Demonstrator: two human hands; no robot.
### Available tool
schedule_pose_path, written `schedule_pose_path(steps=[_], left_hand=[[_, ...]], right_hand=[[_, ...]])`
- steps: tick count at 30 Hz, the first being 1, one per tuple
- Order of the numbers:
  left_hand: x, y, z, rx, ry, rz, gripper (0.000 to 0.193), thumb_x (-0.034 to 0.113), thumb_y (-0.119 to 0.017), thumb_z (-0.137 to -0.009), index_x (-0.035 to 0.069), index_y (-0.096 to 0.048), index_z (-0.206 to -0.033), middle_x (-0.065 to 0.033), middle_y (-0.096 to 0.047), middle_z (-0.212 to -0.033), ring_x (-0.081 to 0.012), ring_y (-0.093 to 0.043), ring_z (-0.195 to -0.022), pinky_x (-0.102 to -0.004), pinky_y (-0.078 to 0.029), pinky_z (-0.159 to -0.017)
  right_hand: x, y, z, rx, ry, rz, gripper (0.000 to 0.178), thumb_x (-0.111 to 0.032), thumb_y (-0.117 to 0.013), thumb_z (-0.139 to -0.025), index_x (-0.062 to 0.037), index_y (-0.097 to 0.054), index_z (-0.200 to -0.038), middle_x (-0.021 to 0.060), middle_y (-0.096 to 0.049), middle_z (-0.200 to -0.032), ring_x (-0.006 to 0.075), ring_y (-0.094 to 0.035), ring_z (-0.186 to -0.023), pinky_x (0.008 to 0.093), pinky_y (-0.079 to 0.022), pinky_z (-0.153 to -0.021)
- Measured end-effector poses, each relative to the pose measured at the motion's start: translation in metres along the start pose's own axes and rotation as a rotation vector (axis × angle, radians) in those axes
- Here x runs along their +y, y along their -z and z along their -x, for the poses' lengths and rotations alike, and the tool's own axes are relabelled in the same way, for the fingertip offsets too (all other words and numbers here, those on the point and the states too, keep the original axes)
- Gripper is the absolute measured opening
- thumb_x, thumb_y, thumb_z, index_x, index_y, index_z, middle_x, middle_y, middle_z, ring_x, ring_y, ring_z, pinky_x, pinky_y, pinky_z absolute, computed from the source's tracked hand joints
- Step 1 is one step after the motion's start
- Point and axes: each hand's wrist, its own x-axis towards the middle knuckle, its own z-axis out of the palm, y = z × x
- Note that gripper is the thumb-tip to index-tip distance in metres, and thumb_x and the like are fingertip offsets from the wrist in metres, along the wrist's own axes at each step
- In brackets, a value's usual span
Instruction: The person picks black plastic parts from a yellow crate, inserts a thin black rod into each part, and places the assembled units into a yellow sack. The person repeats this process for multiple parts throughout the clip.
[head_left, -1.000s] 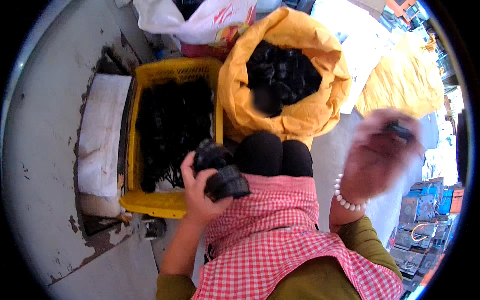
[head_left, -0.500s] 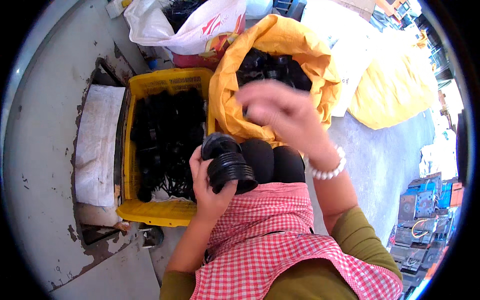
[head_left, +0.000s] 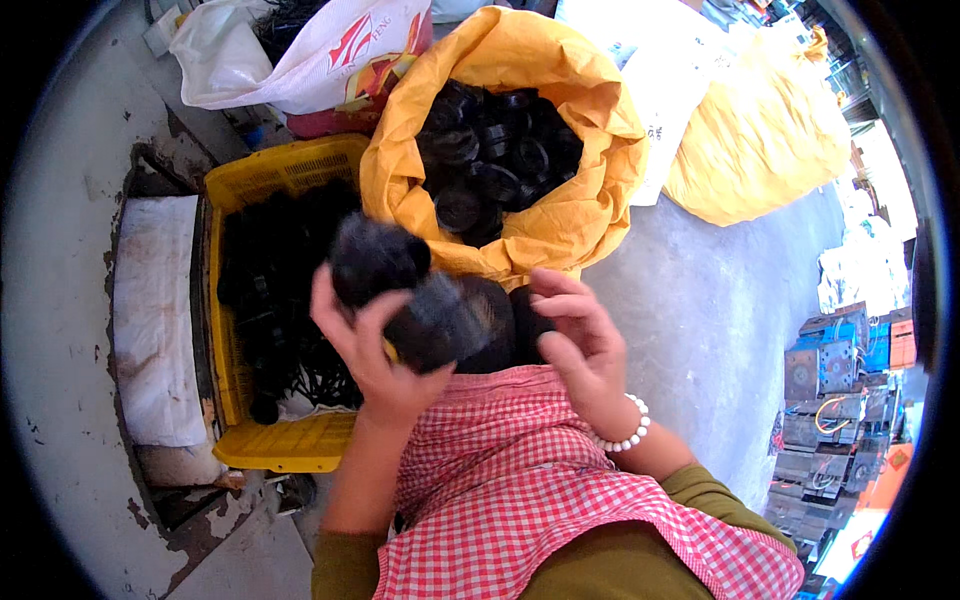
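Observation:
My left hand (head_left: 368, 362) is closed around black ribbed cylindrical parts; at least two show, an upper one (head_left: 380, 258) and a lower one (head_left: 432, 328), both smeared by motion. To their right, above my lap, my right hand (head_left: 588, 350) has its fingers curled loosely apart with nothing visible between them. Similar black round parts (head_left: 495, 150) lie inside the yellow-orange sack (head_left: 590, 232), whose mouth is rolled open in front of my knees. A yellow plastic crate (head_left: 285, 448) on the left holds a heap of black parts (head_left: 268, 285).
Behind the crate stands a white printed sack (head_left: 300, 75). A filled yellow sack (head_left: 755, 150) rests on the grey floor (head_left: 690, 310) at far right. Metal blocks (head_left: 835, 370) are stacked along the right side. A worn grey metal panel (head_left: 70, 300) borders the left.
My right hand has come back from over the sack's mouth to beside the left hand. My left hand has moved left and slightly up with the black parts. The view has shifted.

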Motion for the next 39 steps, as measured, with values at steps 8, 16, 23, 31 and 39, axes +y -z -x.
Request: schedule_pose_path(steps=[8,16,23,31,39], left_hand=[[-0.005,-0.141,-0.119,-0.053,0.198,0.347,0.1,0.033,-0.085,-0.067,-0.001,-0.028,-0.142,-0.0276,-0.035,-0.136,-0.0411,-0.039,-0.127,-0.0423,-0.034,-0.107],[-0.086,-0.083,0.027,0.07,0.531,0.295,0.025,0.01,-0.062,-0.087,0.004,-0.057,-0.11,-0.0166,-0.055,-0.115,-0.0302,-0.058,-0.103,-0.0369,-0.047,-0.09],[-0.356,0.049,0.337,-0.068,1.083,-0.247,0.038,0.016,-0.052,-0.09,0.003,-0.057,-0.126,-0.0148,-0.059,-0.121,-0.0267,-0.057,-0.109,-0.0368,-0.046,-0.092],[-0.348,0.005,0.285,-0.352,1.538,-0.204,0.06,0.028,-0.071,-0.079,-0.003,-0.055,-0.128,-0.0185,-0.053,-0.134,-0.0329,-0.053,-0.12,-0.0383,-0.042,-0.1],[-0.355,0.022,0.287,-0.53,1.701,0.132,0.072,0.041,-0.076,-0.077,-0.006,-0.054,-0.127,-0.0209,-0.051,-0.137,-0.0346,-0.051,-0.122,-0.0379,-0.041,-0.102]], right_hand=[[0.004,-0.002,0.009,0.059,-0.083,0.08,0.018,-0.005,-0.054,-0.094,-0.0005,-0.056,-0.11,0.0159,-0.053,-0.127,0.0203,-0.058,-0.107,0.0348,-0.047,-0.095],[0.04,0.028,0.031,0.193,-0.309,0.253,0.012,-0.008,-0.053,-0.097,-0.0019,-0.058,-0.106,0.0091,-0.066,-0.099,0.0122,-0.063,-0.078,0.0265,-0.053,-0.073],[0.076,0.027,0.043,0.138,-0.503,0.251,0.012,-0.007,-0.053,-0.097,-0.0014,-0.058,-0.106,0.0091,-0.067,-0.092,0.011,-0.061,-0.072,0.0239,-0.051,-0.067],[0.089,0.025,0.051,0.121,-0.46,0.308,0.012,-0.003,-0.052,-0.096,-0.0003,-0.057,-0.106,0.0093,-0.067,-0.09,0.0103,-0.06,-0.069,0.0223,-0.05,-0.065],[0.094,0.023,0.05,0.083,-0.464,0.332,0.012,-0.002,-0.053,-0.096,-0.0008,-0.058,-0.107,0.0081,-0.066,-0.087,0.0098,-0.059,-0.067,0.0216,-0.049,-0.063]])
